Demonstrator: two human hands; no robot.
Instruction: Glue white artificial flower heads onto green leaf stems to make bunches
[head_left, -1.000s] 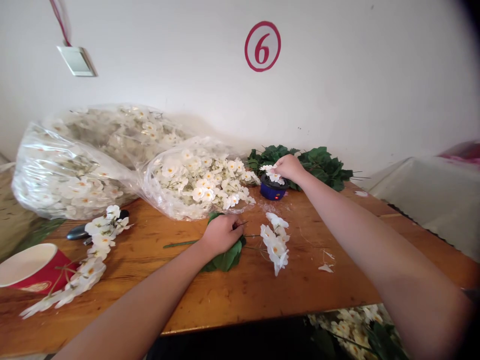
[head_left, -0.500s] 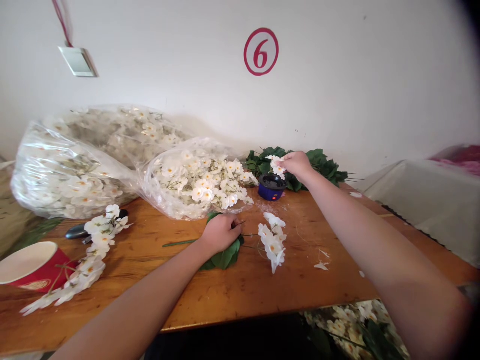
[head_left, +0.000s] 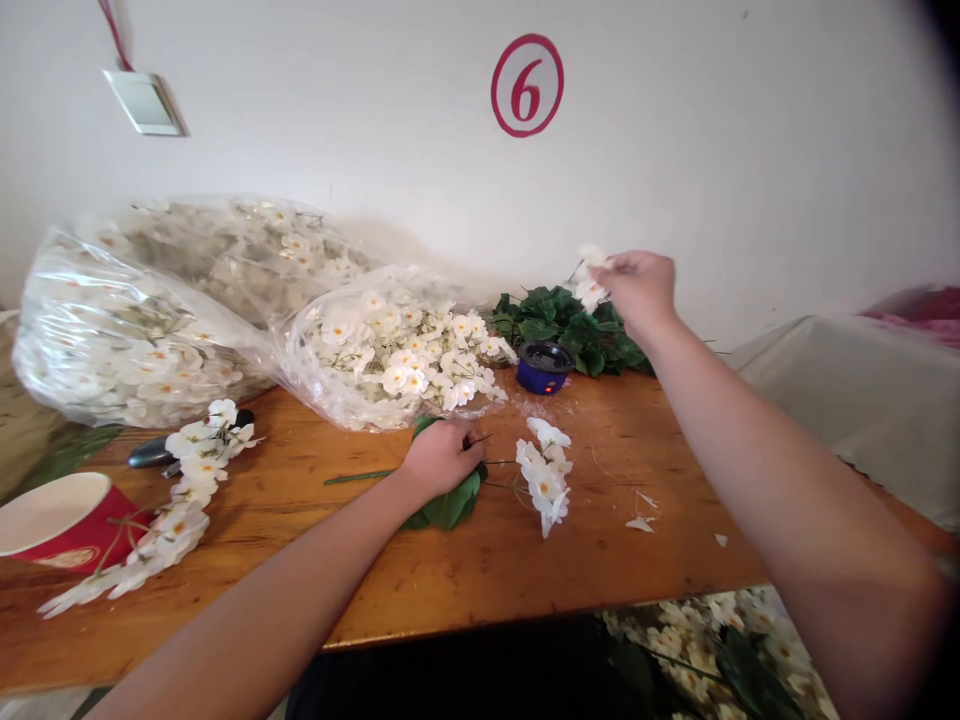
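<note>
My left hand (head_left: 444,458) is closed around the stem of a green-leaved artificial flower piece (head_left: 454,505), pressing it to the wooden table (head_left: 600,570). White blossoms (head_left: 545,475) lie just right of that hand, in line with the stem. Raised above the back of the table, my right hand (head_left: 641,285) pinches a small white artificial flower sprig (head_left: 589,280). Below and left of it stands a small round blue pot (head_left: 543,368) with a dark well and a lit red light. Green leaf stems (head_left: 600,342) are heaped behind the pot.
Clear plastic bags (head_left: 150,330) of white flowers fill the back left. A long white flower spray (head_left: 187,500) leans by a red paper cup (head_left: 82,530), near a dark-handled tool (head_left: 150,452). White scraps (head_left: 641,524) lie at right. More flowers (head_left: 705,650) sit below the table edge.
My right hand has lifted the white flower sprig up and to the right, away from the blue pot. My left hand keeps its hold; the view has tilted slightly.
</note>
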